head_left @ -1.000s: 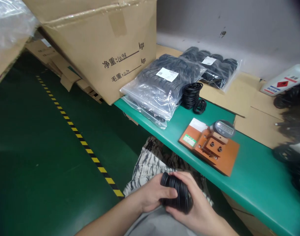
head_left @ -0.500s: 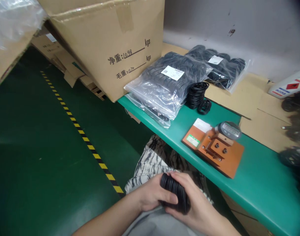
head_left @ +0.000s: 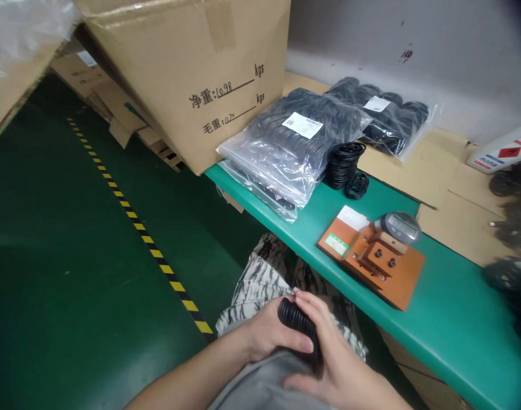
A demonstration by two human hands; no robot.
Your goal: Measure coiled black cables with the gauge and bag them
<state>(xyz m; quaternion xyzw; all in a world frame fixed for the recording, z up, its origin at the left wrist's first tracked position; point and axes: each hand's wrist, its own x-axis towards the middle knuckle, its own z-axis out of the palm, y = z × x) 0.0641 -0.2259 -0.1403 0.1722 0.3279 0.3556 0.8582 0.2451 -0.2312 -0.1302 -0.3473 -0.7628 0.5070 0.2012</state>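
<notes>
In the head view, both hands sit low in the picture, over the person's lap. The left hand [head_left: 271, 336] and the right hand [head_left: 328, 347] hold one stack of black rubber rings [head_left: 298, 323] between them. The left thumb lies across the front of the stack, and the fingers are closed around it. The right fingers curl over the top and far side of the stack, pressed tight on it. The stack rests against the grey shirt, just above the striped trousers [head_left: 264, 282].

A green table [head_left: 435, 319] runs past the lap on the right. On it lies an orange block with a round digital gauge [head_left: 399, 226] on top. A white and green label is stuck near the block's left end. Farther back stands another stack of black rings [head_left: 343, 164], with a loose ring [head_left: 356, 185] just beside it. Two clear bags of black rings [head_left: 294, 142] lie near that stack, each with a white label. A big cardboard box [head_left: 187, 74] with writing on it sits at the table's far end. The floor [head_left: 72, 256] is dark green with a yellow and black striped line.
</notes>
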